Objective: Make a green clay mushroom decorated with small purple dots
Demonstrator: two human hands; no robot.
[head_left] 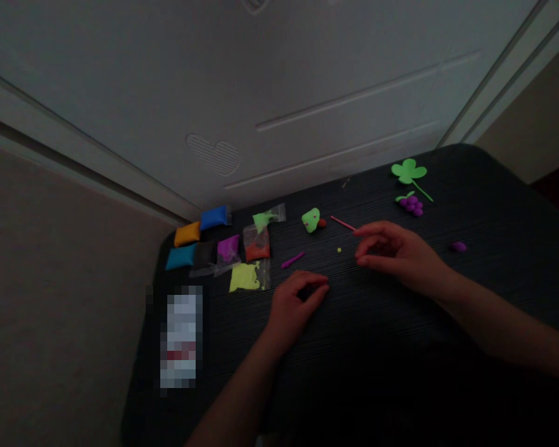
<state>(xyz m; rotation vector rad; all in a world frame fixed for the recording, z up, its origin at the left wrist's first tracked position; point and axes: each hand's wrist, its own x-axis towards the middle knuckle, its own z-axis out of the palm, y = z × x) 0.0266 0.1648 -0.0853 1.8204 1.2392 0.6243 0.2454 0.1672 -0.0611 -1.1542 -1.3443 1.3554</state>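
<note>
My left hand (298,305) is low over the dark table, its thumb and index fingertips brought together; anything between them is too small or hidden to make out. My right hand (398,254) curves with thumb and index finger apart, and no held thing shows. Its index fingertip meets the near end of a thin pink stick (342,222), which I cannot tell is held. Between my hands lies a tiny yellow-green ball (339,250). A purple modelling tool (292,260) lies beyond my left hand. Farther back is a light green clay tree (311,220) with a reddish-brown trunk and small dots.
Several bags of coloured clay, including yellow (245,277), red (258,251) and blue (214,217), lie at left. A blurred white packet (181,335) is nearer. At right are a green clay clover (409,171), purple grapes (412,204) and a purple lump (459,247). A white panel (307,93) stands behind.
</note>
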